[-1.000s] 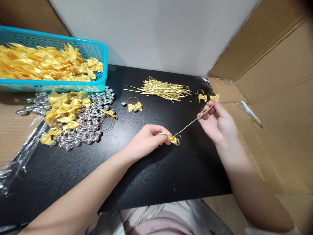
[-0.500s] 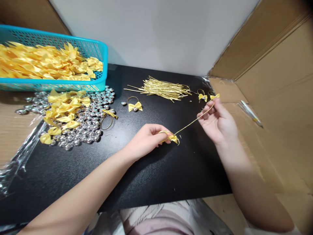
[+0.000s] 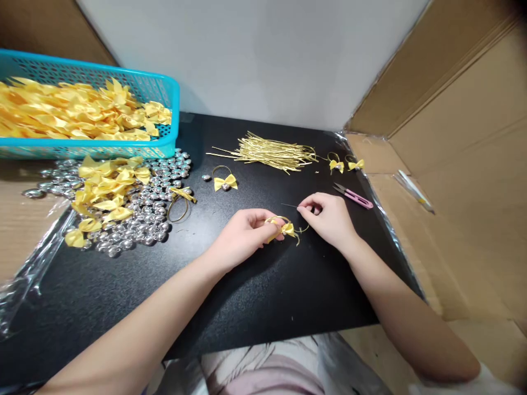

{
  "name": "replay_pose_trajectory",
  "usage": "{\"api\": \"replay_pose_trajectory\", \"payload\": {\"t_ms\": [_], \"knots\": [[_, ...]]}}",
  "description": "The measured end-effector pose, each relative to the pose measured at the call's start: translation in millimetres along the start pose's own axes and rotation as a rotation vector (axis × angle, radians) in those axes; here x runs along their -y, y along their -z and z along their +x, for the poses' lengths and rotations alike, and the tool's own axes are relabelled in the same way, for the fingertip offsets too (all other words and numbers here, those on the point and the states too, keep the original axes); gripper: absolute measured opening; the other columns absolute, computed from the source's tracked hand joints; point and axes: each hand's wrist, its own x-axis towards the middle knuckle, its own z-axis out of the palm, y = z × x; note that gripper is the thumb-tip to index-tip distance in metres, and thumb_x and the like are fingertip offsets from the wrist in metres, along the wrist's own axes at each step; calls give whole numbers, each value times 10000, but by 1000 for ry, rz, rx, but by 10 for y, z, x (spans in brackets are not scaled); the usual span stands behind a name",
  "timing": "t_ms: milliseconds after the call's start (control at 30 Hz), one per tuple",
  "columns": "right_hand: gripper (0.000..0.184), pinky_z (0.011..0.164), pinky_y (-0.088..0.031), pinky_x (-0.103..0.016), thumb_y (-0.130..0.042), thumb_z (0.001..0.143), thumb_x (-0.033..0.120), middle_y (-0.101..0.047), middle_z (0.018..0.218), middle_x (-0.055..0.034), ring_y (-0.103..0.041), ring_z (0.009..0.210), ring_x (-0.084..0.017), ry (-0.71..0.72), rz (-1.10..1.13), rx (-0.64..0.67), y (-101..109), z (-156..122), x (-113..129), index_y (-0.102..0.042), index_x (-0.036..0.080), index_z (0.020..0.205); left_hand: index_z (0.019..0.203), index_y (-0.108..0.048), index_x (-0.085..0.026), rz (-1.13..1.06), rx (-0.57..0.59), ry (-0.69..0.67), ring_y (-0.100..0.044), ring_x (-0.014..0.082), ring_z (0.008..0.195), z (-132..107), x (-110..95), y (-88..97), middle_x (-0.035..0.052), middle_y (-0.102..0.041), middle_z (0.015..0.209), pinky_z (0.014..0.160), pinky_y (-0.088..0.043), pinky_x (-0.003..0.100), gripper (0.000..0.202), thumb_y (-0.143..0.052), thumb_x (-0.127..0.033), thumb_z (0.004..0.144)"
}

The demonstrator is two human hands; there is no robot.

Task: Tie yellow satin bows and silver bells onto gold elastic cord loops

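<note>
My left hand (image 3: 257, 230) is closed in a pinch on a yellow ribbon bow (image 3: 287, 229), which has a gold elastic loop. Loose thread ends stick out at the bow's right edge. To the right, my right hand (image 3: 327, 216) pinches a thin needle (image 3: 289, 206) whose tip points left above the bow. Gold thread (image 3: 304, 226) curves slackly between the bow and my right hand. Beyond that hand, a pair of pink thread snips (image 3: 354, 196) lies on the black table (image 3: 247, 307). Whether a bead sits in the held bow is hard to make out.
A turquoise basket (image 3: 175, 118) of yellow bows stands at back left. Silver beads (image 3: 144, 219) and loose bows (image 3: 107, 186) lie before it. Gold cords (image 3: 275, 152) are bundled at the back. Looped bows (image 3: 225, 183) lie around, and a cutter (image 3: 414, 191) rests on cardboard.
My right hand has come down and left, turning palm-down toward the bow. The thread went from taut to slack. The pink snips, hidden earlier behind my right hand, now show.
</note>
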Motion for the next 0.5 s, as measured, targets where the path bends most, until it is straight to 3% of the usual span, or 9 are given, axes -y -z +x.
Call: {"api": "replay_pose_trajectory", "payload": {"t_ms": [133,233,300,333,500], "knots": [[64,579,-421,-273,-657,761,139,-641,663,-6,-528,573,-127,74,4,-68,40,-15,69,-702,175,735,857,-679,-126,-50,-22,15,-498,75,569,-14,-22,-8,5,-697,678,535,-380,183,219,-659,-318,753],[57,629,-437,-290,-669,791,153,-637,679,-5,-555,639,-141,307,103,-163,103,-81,223,-672,184,743,898,-675,-119,-95,-38,30,-502,74,548,-13,-34,-11,7,-704,669,523,-380,187,229,-654,-279,735],[61,712,-430,-332,-700,793,178,-675,725,-5,-579,697,-155,518,91,-87,133,-137,319,-667,195,745,913,-671,-120,-124,-40,17,-506,75,534,-7,-34,-13,-5,-692,644,519,-384,191,239,-660,-268,725],[73,732,-411,-348,-705,797,179,-676,731,-3,-575,719,-163,558,37,-73,139,-161,352,-667,199,738,913,-668,-121,-136,-42,3,-510,75,528,-4,-32,-16,-14,-683,628,520,-386,192,241,-666,-264,719],[102,742,-352,-361,-700,810,179,-665,746,1,-552,752,-171,512,-94,-48,126,-206,379,-657,194,718,880,-649,-121,-126,-70,-69,-559,77,554,-9,-13,-33,-23,-676,613,563,-415,190,212,-680,-215,692]]}}
